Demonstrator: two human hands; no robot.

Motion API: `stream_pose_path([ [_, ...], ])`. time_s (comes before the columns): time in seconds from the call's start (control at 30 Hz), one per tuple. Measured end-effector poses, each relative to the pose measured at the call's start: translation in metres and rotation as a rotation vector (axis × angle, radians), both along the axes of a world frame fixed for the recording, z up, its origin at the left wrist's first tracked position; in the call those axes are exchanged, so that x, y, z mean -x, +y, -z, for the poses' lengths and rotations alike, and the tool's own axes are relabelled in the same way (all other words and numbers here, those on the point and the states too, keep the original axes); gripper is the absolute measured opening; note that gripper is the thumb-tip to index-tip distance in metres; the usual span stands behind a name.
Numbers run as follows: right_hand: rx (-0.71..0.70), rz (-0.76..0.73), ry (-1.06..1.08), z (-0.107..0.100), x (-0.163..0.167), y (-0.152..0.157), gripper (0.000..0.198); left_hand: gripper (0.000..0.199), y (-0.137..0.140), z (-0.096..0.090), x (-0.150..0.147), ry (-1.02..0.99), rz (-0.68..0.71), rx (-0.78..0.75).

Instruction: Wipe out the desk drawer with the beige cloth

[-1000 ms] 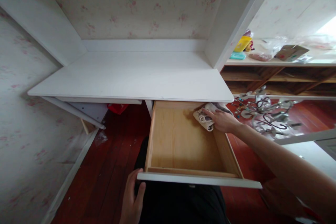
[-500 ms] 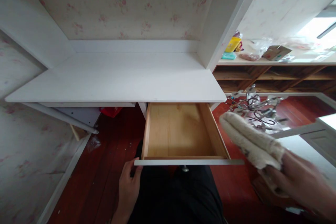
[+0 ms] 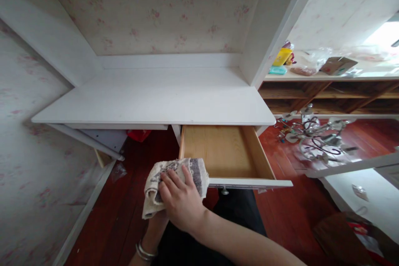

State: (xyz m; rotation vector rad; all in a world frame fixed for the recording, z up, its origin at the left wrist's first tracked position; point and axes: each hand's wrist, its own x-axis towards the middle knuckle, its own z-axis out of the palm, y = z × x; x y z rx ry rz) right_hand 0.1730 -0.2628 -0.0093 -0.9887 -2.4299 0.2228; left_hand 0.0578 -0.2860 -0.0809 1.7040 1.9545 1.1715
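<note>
My right hand (image 3: 181, 201) presses a folded, patterned cream-and-grey cloth (image 3: 197, 174) over the left end of the drawer front (image 3: 249, 183), its fingers bent over the fabric. Beneath it my left hand (image 3: 159, 221) shows only its lower part and a bangled wrist; the cloth and my right hand cover its fingers. The wooden drawer (image 3: 230, 149) is pulled out from under the white desk (image 3: 162, 95), and its bare inside shows. A round knob (image 3: 224, 191) sits on the front's outer face.
A chandelier (image 3: 318, 137) lies on the red wood floor (image 3: 289, 203) to the right. Behind it stands a low wooden shelf unit (image 3: 339, 91) with a cardboard box (image 3: 338, 65) and plastic bags on top. At the lower right is an open brown box (image 3: 339, 237).
My right hand has swung left with the cloth, from beside the drawer onto its front's left corner. The cloth now covers my left hand's fingers, which were at that corner.
</note>
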Motion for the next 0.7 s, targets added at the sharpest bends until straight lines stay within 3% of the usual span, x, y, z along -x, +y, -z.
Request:
stream_pose_path([
  [0.13,-0.070,-0.027,-0.022,0.005,-0.003,0.000,0.028,0.026,0.004,-0.012,-0.010,-0.076,-0.038,0.130],
  [0.27,-0.002,0.068,-0.046,0.003,-0.049,-0.002,0.035,0.039,0.010,-0.018,0.003,-0.111,-0.006,0.193],
  [0.37,0.024,0.198,-0.063,0.003,-0.100,-0.006,0.049,0.033,0.015,-0.012,0.012,-0.092,0.002,0.201],
  [0.5,-0.043,0.383,-0.190,0.005,-0.181,-0.013,0.059,0.034,0.025,-0.005,0.015,-0.046,0.023,0.111],
  [0.63,0.000,0.631,-0.322,-0.003,-0.263,-0.020,0.045,0.035,0.041,-0.006,0.016,0.065,0.053,-0.041],
  [0.7,0.120,0.801,-0.378,-0.009,-0.301,-0.024,0.031,0.036,0.050,-0.008,0.019,0.113,0.079,-0.099],
])
